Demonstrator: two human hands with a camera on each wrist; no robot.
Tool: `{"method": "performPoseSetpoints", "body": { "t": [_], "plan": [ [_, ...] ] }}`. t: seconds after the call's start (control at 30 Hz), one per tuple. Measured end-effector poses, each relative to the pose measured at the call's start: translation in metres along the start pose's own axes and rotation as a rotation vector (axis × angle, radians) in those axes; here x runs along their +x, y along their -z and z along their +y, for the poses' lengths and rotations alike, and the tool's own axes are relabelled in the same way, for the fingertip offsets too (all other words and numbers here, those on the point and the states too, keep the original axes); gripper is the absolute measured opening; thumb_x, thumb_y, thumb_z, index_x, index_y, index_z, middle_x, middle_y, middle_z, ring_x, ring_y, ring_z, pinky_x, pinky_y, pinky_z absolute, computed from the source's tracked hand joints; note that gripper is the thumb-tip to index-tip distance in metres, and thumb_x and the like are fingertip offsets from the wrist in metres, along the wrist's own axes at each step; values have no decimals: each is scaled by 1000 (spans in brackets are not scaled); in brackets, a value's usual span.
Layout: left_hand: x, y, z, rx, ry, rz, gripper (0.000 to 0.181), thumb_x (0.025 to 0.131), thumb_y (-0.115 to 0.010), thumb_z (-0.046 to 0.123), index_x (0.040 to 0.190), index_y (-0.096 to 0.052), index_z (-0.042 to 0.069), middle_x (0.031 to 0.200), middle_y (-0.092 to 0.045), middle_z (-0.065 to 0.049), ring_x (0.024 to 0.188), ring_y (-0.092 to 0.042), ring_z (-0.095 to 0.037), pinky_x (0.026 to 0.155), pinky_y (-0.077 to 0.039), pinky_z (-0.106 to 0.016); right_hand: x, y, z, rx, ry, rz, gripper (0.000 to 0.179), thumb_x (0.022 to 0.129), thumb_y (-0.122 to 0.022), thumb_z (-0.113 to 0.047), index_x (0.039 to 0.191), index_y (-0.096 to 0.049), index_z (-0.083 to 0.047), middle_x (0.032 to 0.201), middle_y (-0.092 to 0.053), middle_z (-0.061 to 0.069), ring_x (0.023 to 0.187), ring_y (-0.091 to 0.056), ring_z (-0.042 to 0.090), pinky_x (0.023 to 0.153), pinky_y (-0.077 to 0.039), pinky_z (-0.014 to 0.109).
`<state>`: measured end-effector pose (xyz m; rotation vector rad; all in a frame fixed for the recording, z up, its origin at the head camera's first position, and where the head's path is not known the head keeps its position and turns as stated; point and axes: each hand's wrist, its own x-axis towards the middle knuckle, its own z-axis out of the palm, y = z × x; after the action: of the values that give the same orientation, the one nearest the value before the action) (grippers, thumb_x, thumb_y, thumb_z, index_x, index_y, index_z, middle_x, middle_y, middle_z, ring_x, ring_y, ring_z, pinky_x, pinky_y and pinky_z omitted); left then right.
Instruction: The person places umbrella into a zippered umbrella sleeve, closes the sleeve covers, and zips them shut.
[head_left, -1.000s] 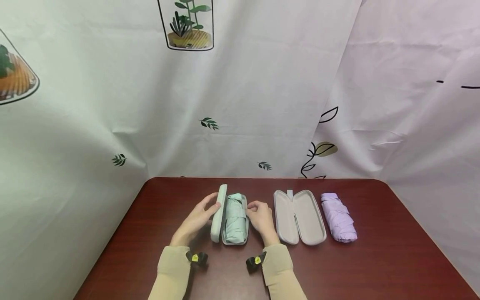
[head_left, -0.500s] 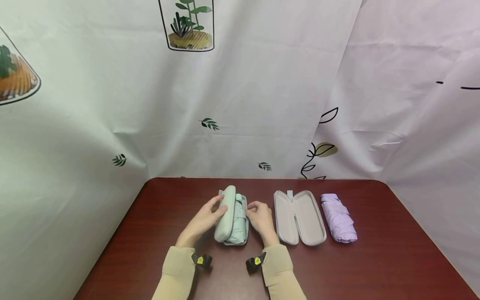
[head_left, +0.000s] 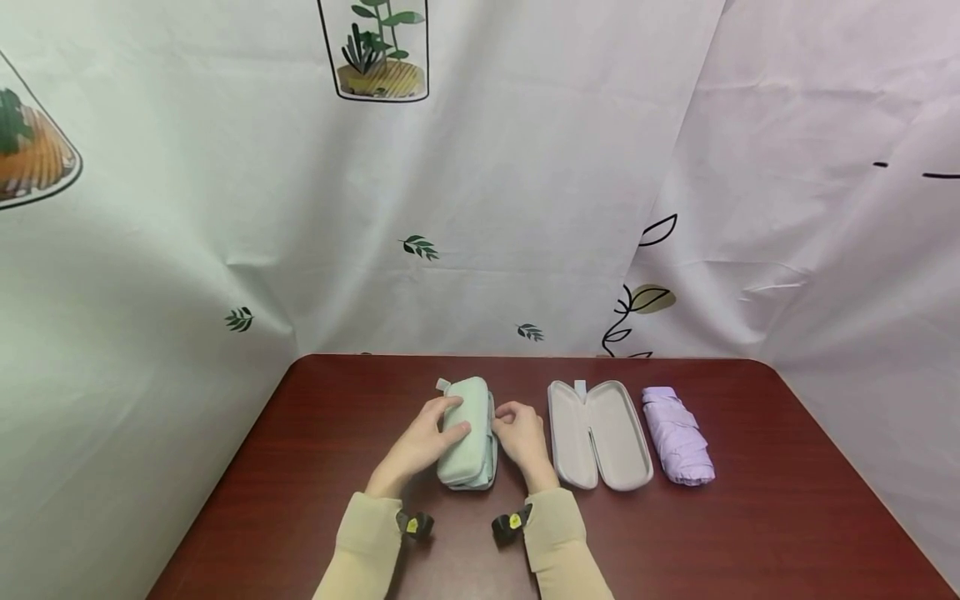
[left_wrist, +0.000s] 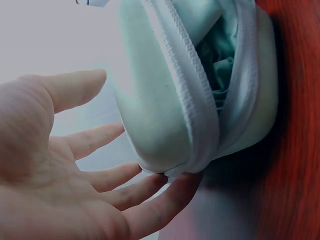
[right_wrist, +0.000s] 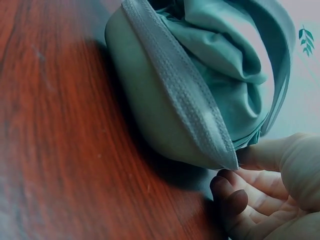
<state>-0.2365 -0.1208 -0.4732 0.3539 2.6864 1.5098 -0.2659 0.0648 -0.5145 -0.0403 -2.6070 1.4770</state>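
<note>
A mint-green zip case (head_left: 472, 450) lies on the table with its lid tipped over a folded mint umbrella (right_wrist: 227, 100) inside. A gap still shows along its right side, where the umbrella's cloth bulges out. My left hand (head_left: 420, 443) rests on the lid from the left, its fingers (left_wrist: 107, 176) extended along the lid's outer side and hinge edge. On the right, thumb and fingertips of my right hand (head_left: 525, 435) pinch the zipper rim (right_wrist: 182, 87) of the lower shell. Most of the umbrella is hidden under the lid in the head view.
Right of my hands a grey-lilac zip case (head_left: 618, 433) lies spread open, with a small tab at its far end. Beside it is a folded lilac umbrella (head_left: 677, 435). The dark red wooden table (head_left: 780, 517) ends at a patterned cloth backdrop (head_left: 525, 208).
The left hand has moved right, swinging the mint lid from upright over to lie across the umbrella. The right hand has stayed at the rim.
</note>
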Motion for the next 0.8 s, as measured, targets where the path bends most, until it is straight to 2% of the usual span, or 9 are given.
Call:
{"method": "performPoseSetpoints", "body": {
  "t": [0.13, 0.43, 0.8],
  "plan": [
    [1, -3, -1, 20, -31, -4, 50, 89, -70, 23, 133, -55, 3, 145, -38, -24, 132, -39, -37, 104, -32, -52, 1, -1, 1, -4, -4, 0, 10, 80, -69, -9, 89, -71, -8, 72, -65, -2, 67, -59, 13, 65, -48, 35],
    [2, -9, 1, 69, -19, -21, 50, 88, -71, 23, 132, -57, 6, 147, -34, -25, 131, -39, -39, 103, -34, -53, 0, -1, 0, -15, -8, 0, 11, 80, -67, -6, 90, -71, -7, 72, -65, -1, 66, -60, 14, 65, -48, 35],
    [-1, -17, 7, 157, -17, -1, 49, 88, -71, 24, 132, -58, 8, 148, -34, -24, 132, -35, -42, 100, -35, -57, 0, 0, 1, -14, 24, 14, 13, 85, -64, -6, 94, -73, -4, 78, -69, 4, 73, -63, 17, 70, -51, 38]
  ]
}}
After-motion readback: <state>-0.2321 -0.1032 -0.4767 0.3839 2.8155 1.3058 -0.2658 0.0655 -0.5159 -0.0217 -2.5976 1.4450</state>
